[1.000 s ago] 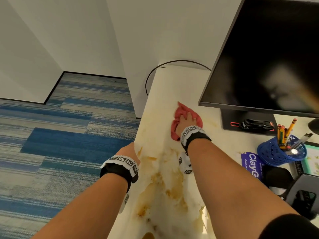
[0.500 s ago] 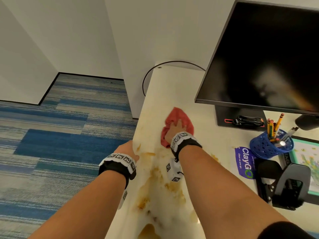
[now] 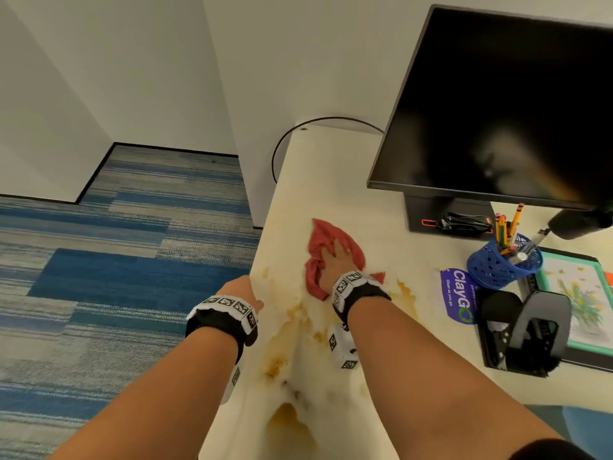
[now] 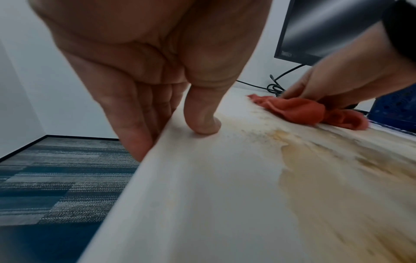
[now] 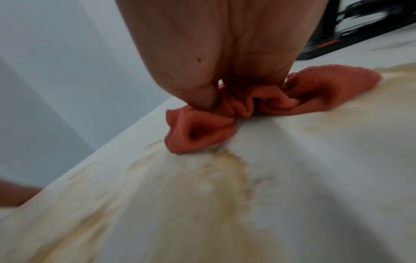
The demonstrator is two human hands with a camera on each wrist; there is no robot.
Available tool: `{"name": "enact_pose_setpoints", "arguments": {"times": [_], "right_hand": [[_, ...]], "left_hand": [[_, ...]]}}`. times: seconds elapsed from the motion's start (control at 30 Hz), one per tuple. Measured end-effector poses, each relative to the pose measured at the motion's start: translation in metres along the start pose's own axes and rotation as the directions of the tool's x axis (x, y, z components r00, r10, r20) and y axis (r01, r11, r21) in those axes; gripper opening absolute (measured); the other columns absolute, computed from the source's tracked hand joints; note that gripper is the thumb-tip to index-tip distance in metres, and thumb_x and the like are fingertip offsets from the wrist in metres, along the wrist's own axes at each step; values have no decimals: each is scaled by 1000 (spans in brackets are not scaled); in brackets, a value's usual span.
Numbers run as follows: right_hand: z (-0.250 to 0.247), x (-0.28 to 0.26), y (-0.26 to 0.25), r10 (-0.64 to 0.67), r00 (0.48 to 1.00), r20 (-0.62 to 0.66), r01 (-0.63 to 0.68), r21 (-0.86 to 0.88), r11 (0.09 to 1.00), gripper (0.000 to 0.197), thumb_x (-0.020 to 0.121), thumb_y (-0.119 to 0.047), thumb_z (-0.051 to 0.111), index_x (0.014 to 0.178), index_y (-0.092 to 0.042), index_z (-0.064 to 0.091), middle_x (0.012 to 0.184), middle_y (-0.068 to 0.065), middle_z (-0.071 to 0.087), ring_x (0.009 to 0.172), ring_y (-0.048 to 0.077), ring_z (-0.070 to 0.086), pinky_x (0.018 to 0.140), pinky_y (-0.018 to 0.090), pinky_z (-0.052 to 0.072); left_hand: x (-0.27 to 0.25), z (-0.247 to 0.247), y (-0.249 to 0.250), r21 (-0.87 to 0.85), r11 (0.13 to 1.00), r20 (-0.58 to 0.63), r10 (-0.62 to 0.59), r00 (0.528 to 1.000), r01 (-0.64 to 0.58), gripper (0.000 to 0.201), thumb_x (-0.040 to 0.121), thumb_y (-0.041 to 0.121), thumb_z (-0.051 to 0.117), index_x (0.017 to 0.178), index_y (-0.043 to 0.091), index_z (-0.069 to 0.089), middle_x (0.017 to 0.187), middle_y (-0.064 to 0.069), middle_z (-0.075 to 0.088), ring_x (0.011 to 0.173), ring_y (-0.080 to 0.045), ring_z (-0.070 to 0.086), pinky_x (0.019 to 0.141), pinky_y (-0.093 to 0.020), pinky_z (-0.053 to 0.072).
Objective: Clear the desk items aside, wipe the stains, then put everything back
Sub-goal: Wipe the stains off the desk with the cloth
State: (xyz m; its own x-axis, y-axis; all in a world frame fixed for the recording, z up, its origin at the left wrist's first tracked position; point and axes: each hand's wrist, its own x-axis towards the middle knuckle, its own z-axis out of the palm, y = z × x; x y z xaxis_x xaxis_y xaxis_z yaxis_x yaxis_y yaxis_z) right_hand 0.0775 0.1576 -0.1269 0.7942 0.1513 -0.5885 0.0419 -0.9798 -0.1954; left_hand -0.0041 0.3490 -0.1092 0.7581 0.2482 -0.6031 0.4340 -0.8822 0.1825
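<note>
A red cloth (image 3: 321, 241) (image 4: 299, 110) (image 5: 315, 87) lies bunched on the white desk (image 3: 331, 180). My right hand (image 3: 335, 260) presses it down with flat fingers (image 4: 299, 89), and its thumb (image 5: 198, 92) sits on the cloth's left fold. Yellow-brown stains (image 3: 282, 356) (image 4: 337, 169) (image 5: 234, 165) spread over the desk between the cloth and me. My left hand (image 3: 239, 289) rests at the desk's left edge. Its thumb (image 4: 202, 122) lies on top, and its straight fingers (image 4: 135, 135) lie against the side face. It holds nothing.
A black monitor (image 3: 497, 111) stands at the back right with a black stapler (image 3: 464, 222) on its base. Right of the cloth are a blue pen cup (image 3: 501, 265), a purple ClayGo card (image 3: 459, 297), a hole punch (image 3: 530, 330) and a framed picture (image 3: 583, 293). Carpeted floor (image 3: 116, 277) lies left of the desk.
My right hand has drawn the cloth back toward me over the desk, closer to the stains. My left hand has stayed at the desk's edge.
</note>
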Motion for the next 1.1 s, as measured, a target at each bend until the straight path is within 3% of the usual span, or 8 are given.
{"name": "enact_pose_setpoints", "arguments": {"times": [0.1,0.2,0.33,0.43,0.53,0.67,0.97,1.1], "right_hand": [[-3,-8,36,259,963,-72,-249,117,961,65,95,-27,36,154,-27,7,160,5,-16,148,33,-5,120,48,6],[-2,-14,56,527,842,-113,-496,220,840,65,97,-35,36,153,-27,5,160,7,-13,148,32,-4,118,50,3],[-2,-14,41,613,787,-67,-580,259,772,61,101,-37,30,154,-20,6,160,9,-10,147,35,-1,118,50,4],[4,-16,12,485,867,-116,-462,179,868,58,99,-29,32,153,-21,15,160,5,-5,147,36,3,117,52,11],[11,-25,-25,124,989,-81,-121,43,992,62,97,-27,33,154,-19,11,161,4,-9,147,38,-2,115,56,11],[17,-34,-56,-279,953,115,296,-169,940,71,93,-18,44,154,-23,7,160,0,-14,147,35,-6,118,54,11],[-3,16,-54,-132,991,36,135,-99,986,67,98,-25,35,154,-22,0,160,3,-16,147,34,-10,120,51,2],[-3,12,-80,-257,961,104,270,-143,952,72,94,-17,42,154,-26,4,160,-2,-15,147,38,-8,118,55,7]], "left_hand": [[-3,1,2,21,1000,6,1,1000,-1,38,87,27,65,121,14,52,117,-6,63,106,-26,61,80,-32,48],[-5,2,1,22,1000,8,-1,1000,1,39,86,24,65,121,14,51,118,-6,62,107,-27,61,79,-31,45],[-6,4,0,11,1000,-13,1,1000,-1,35,87,22,65,118,16,52,114,-6,64,104,-27,62,76,-29,44],[-6,4,-1,-9,1000,-18,3,1000,-3,34,87,22,65,118,16,53,113,-5,64,104,-27,61,77,-29,45],[-5,4,-4,-30,1000,-10,8,1000,-8,38,86,23,66,121,17,52,116,-5,63,107,-26,61,83,-31,47],[-4,3,-8,-56,998,-25,35,999,-36,40,83,22,67,120,19,53,114,-4,64,106,-25,61,84,-30,46],[-4,4,-14,-95,995,-26,24,999,-27,52,84,27,68,131,21,47,120,-2,63,111,-24,60,89,-31,48],[-1,6,-17,-115,993,-24,32,999,-35,52,81,27,70,128,21,49,117,-1,65,107,-24,62,86,-31,49]]}}
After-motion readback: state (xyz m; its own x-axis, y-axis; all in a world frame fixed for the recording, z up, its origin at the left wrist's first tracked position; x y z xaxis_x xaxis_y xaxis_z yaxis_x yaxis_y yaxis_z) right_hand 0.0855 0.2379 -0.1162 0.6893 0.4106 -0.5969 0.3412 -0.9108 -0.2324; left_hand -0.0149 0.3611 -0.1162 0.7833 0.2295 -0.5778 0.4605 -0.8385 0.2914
